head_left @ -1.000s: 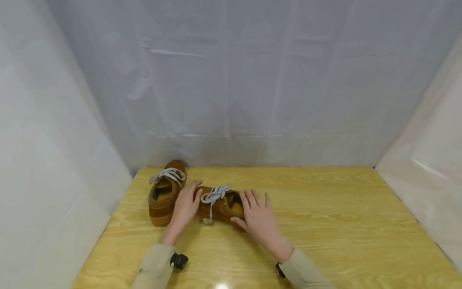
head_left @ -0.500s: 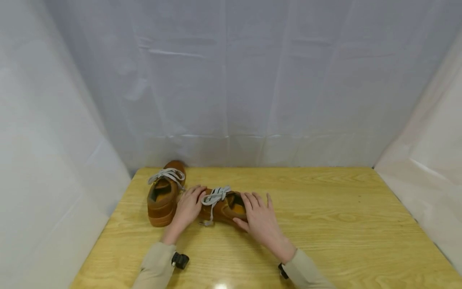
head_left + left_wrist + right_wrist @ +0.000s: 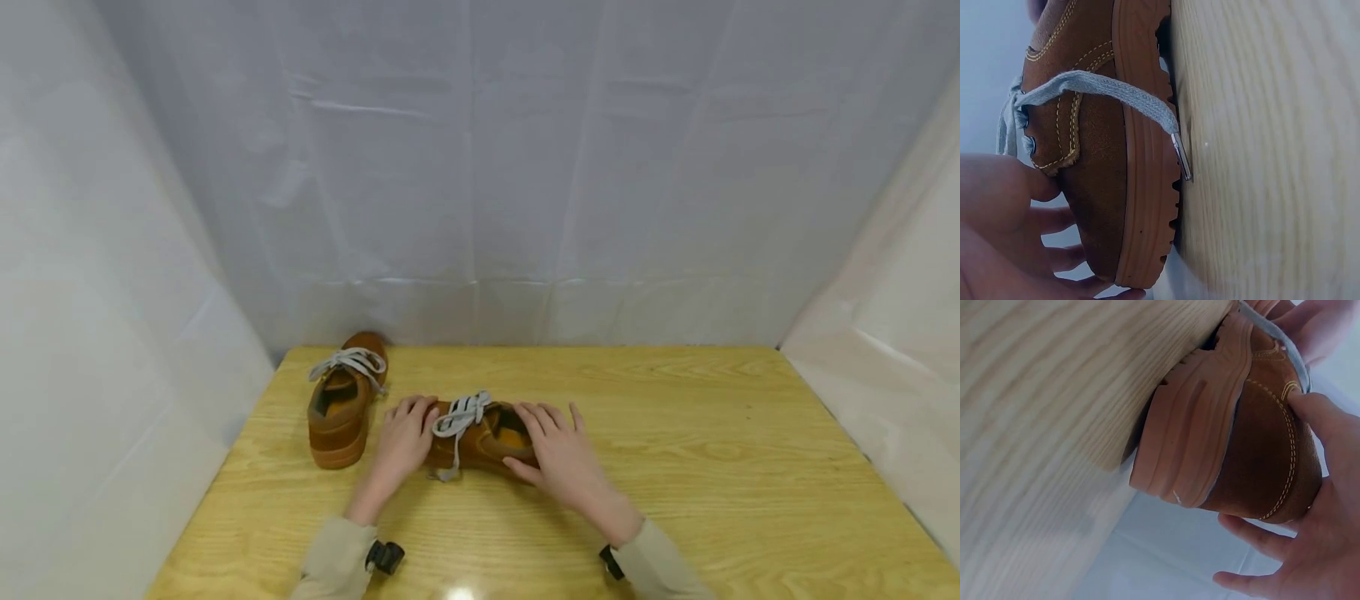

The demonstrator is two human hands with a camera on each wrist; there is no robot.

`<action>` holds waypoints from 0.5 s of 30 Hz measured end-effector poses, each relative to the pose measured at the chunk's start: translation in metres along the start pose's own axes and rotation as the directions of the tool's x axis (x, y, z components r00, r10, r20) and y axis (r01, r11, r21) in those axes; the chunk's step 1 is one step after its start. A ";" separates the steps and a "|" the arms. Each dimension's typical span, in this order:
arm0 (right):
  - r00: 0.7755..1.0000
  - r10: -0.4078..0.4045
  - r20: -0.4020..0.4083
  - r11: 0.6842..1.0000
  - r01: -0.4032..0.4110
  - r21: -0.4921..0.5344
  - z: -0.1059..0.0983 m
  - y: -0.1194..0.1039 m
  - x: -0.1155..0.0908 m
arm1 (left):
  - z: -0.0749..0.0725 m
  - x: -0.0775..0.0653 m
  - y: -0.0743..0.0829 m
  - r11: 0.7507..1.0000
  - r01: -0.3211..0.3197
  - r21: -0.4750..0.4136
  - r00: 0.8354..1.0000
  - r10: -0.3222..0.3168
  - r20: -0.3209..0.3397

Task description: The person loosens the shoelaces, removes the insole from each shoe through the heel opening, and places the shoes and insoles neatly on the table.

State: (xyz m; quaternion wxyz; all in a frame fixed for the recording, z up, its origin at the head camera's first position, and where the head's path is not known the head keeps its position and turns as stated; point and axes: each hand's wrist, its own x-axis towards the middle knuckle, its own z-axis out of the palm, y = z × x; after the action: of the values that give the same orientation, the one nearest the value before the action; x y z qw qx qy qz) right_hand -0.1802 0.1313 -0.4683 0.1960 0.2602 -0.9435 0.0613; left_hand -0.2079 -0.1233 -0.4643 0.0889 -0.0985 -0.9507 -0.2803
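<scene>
A brown leather shoe (image 3: 480, 446) with grey laces lies sideways on the wooden table, toe pointing left. My left hand (image 3: 408, 437) grips its toe, the fingers wrapping round the front in the left wrist view. At the other end, my right hand (image 3: 562, 458) holds the heel, with thumb on the near side and fingers over the collar. In the right wrist view the thick tan sole (image 3: 1191, 434) rests along the table. A loose lace end (image 3: 1180, 156) with a metal tip hangs down over the sole. The left part of the toe is hidden behind my left hand.
The matching brown shoe (image 3: 337, 425) stands to the left, its toe toward the back wall and its laces tied. White sheeting (image 3: 480, 167) rises behind the table (image 3: 712, 467) and on both sides.
Both hands have moved the held shoe to the right and slightly toward me, widening the gap from the other shoe. The left shoe has stayed where it was.
</scene>
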 end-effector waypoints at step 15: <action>0.998 -0.051 -0.026 0.998 0.052 0.042 -0.003 0.018 -0.012 | 0.005 -0.008 -0.001 0.997 -0.021 -0.071 0.999 0.025 0.047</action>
State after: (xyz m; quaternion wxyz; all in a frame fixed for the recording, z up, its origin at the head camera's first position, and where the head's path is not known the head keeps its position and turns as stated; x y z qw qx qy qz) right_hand -0.1784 0.1530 -0.4707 0.2039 0.2879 -0.9323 0.0797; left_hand -0.2011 -0.1227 -0.4712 0.0659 -0.1192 -0.9408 -0.3103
